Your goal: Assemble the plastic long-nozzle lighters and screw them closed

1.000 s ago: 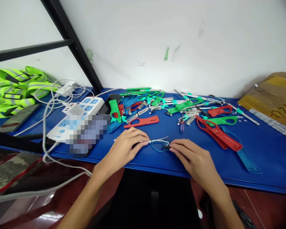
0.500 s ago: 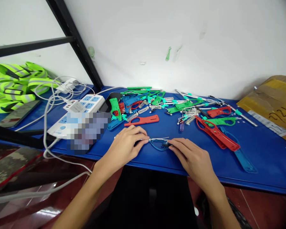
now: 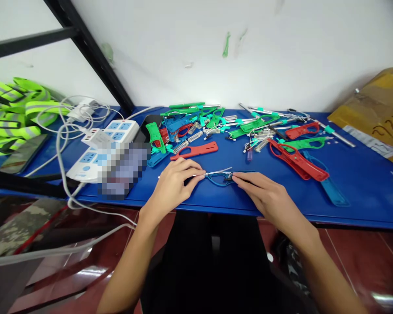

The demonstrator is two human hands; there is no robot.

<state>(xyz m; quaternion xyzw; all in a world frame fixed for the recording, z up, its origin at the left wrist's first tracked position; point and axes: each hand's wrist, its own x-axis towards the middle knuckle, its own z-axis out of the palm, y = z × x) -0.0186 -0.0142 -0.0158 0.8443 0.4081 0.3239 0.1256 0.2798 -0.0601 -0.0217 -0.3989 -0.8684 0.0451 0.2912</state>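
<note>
A blue plastic lighter casing half (image 3: pixel 218 183) with a loop lies near the table's front edge, between my hands. My left hand (image 3: pixel 178 181) is closed in a pinch at the loop's left end, on a thin metal lighter tube mostly hidden beneath the fingers. Thin white wires (image 3: pixel 224 170) run rightward from those fingertips above the loop. At the loop's right end, my right hand (image 3: pixel 270 189) has its fingertips closed on a small black igniter part (image 3: pixel 228 177). The fingers hide much of that part and the casing's handle.
Behind my hands, a red casing half (image 3: pixel 196 151) lies before a pile of green and blue casings, metal tubes and clear pieces (image 3: pixel 196 136). Red casings (image 3: pixel 301 163) and a blue one (image 3: pixel 336 192) lie right. A power strip (image 3: pixel 88 163) stands left, a cardboard box (image 3: pixel 376 102) right.
The head view has tilted, so the table and hands appear higher. My right fingers have flattened a little over the blue casing; both hands keep their places at its ends.
</note>
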